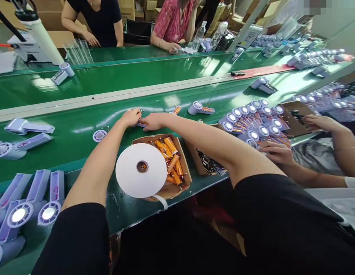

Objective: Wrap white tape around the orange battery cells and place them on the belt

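Both my arms reach forward over the green table (80,133). My left hand (131,116) and my right hand (153,121) meet at a small lavender part (142,124) lying on the table, fingers pinched on it. Thin wires stick up near my left fingertips. Just below my hands a cardboard box (185,168) holds several orange battery cells (171,156). A white tape roll (141,170) rests on the box's left side. A small round white fan part (99,135) lies left of my left wrist.
Lavender handheld fan bodies lie at the lower left (28,206), left (22,133) and in a cluster at right (252,122). A neighbour's hands (276,152) work at that cluster. Two people stand across the conveyor belt (114,76). A second box (206,164) holds dark parts.
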The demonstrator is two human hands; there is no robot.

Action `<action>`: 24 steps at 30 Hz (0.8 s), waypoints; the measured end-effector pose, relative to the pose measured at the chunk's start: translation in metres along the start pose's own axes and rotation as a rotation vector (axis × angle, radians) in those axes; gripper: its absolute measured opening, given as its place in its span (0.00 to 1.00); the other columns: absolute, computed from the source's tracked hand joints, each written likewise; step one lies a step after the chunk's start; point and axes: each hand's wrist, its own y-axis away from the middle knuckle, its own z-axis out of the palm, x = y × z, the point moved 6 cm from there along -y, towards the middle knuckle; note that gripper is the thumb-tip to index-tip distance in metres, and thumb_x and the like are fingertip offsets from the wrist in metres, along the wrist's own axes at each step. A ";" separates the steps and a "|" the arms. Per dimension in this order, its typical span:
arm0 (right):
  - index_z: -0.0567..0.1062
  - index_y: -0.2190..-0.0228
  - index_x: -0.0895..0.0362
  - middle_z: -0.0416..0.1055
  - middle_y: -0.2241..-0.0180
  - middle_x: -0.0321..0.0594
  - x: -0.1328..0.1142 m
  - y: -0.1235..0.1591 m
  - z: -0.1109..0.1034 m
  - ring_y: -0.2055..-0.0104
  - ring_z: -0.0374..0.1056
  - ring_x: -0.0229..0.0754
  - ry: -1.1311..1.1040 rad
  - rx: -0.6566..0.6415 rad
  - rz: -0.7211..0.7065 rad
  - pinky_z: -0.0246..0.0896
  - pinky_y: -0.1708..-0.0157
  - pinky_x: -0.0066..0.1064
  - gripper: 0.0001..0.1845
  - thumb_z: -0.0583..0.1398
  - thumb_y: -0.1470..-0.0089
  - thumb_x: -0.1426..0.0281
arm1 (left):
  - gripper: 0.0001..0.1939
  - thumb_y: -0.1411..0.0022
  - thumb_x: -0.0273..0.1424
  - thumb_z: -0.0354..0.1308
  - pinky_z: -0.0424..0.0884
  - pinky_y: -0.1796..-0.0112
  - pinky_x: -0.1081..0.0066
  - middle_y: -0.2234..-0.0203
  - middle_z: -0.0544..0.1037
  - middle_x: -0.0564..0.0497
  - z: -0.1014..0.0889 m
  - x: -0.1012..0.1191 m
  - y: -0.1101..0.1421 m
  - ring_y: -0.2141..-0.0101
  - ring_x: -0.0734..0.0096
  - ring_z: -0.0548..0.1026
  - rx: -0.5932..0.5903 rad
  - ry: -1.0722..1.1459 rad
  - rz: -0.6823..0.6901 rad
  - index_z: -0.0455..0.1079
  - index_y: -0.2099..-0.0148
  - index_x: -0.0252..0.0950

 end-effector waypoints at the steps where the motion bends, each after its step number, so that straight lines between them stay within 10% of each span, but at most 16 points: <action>1: 0.75 0.40 0.62 0.78 0.48 0.52 0.006 0.021 -0.009 0.47 0.75 0.55 -0.017 0.024 -0.010 0.67 0.45 0.44 0.25 0.63 0.33 0.63 | 0.16 0.28 0.36 0.46 0.67 0.48 0.74 0.56 0.78 0.47 -0.001 0.003 0.001 0.57 0.73 0.70 -0.003 0.006 -0.005 0.73 0.51 0.37; 6: 0.80 0.48 0.60 0.80 0.53 0.45 -0.003 0.198 -0.031 0.53 0.76 0.46 -0.392 0.562 0.045 0.67 0.47 0.39 0.19 0.57 0.30 0.62 | 0.19 0.29 0.39 0.48 0.59 0.32 0.55 0.43 0.72 0.43 -0.003 0.015 0.014 0.36 0.59 0.63 0.068 0.034 -0.030 0.72 0.43 0.39; 10: 0.80 0.50 0.55 0.80 0.48 0.46 -0.055 0.292 0.069 0.45 0.76 0.47 -0.885 0.815 0.169 0.69 0.43 0.40 0.21 0.56 0.29 0.54 | 0.30 0.30 0.40 0.49 0.44 0.27 0.42 0.29 0.57 0.46 -0.018 0.033 0.034 0.27 0.52 0.46 0.156 0.088 -0.024 0.62 0.29 0.43; 15: 0.71 0.38 0.54 0.66 0.33 0.52 -0.050 0.272 0.188 0.31 0.65 0.49 -1.453 0.936 0.398 0.64 0.34 0.47 0.35 0.48 0.30 0.43 | 0.33 0.28 0.46 0.44 0.53 0.26 0.57 0.33 0.64 0.46 -0.041 0.047 0.099 0.31 0.64 0.60 0.184 0.174 0.071 0.58 0.26 0.40; 20: 0.71 0.37 0.51 0.62 0.31 0.50 0.019 0.266 0.190 0.27 0.58 0.49 -1.429 0.967 0.489 0.58 0.30 0.47 0.39 0.46 0.32 0.40 | 0.47 0.34 0.65 0.37 0.70 0.36 0.60 0.36 0.68 0.40 -0.027 0.009 0.224 0.39 0.63 0.70 0.218 0.488 0.040 0.56 0.29 0.35; 24: 0.69 0.35 0.57 0.63 0.31 0.53 0.014 0.276 0.195 0.28 0.61 0.50 -1.361 0.936 0.465 0.55 0.29 0.48 0.43 0.45 0.32 0.40 | 0.53 0.43 0.72 0.47 0.63 0.29 0.54 0.33 0.64 0.41 0.020 -0.019 0.320 0.34 0.57 0.66 0.295 0.605 -0.027 0.58 0.31 0.37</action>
